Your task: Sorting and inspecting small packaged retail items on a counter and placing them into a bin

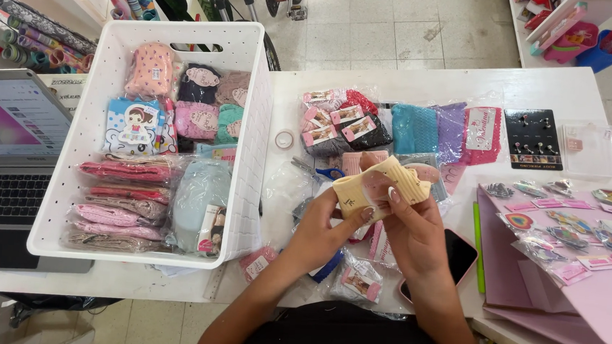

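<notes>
Cream-yellow folded fabric item, held above the white worktop in the head view, sits between both of our hands. Our left hand supports its lower left corner, with the thumb pressed on the front face and the other fingers curled behind. Our right hand pinches the right half, fingers closed over the top edge.

We judge the item light, soft and pliable, likely to sag or unfold if gripped at one corner only; it is best taken across the folded edge, on both sides. It is not fragile.

Directly beneath and around it lie small bagged garments in clear wrap, which we expect to be slippery. A white perforated basket of packed pink and blue items stands to the left, and a laptop beyond it. A dark phone lies just right of our right wrist, beside a pink board carrying hair clips.
</notes>
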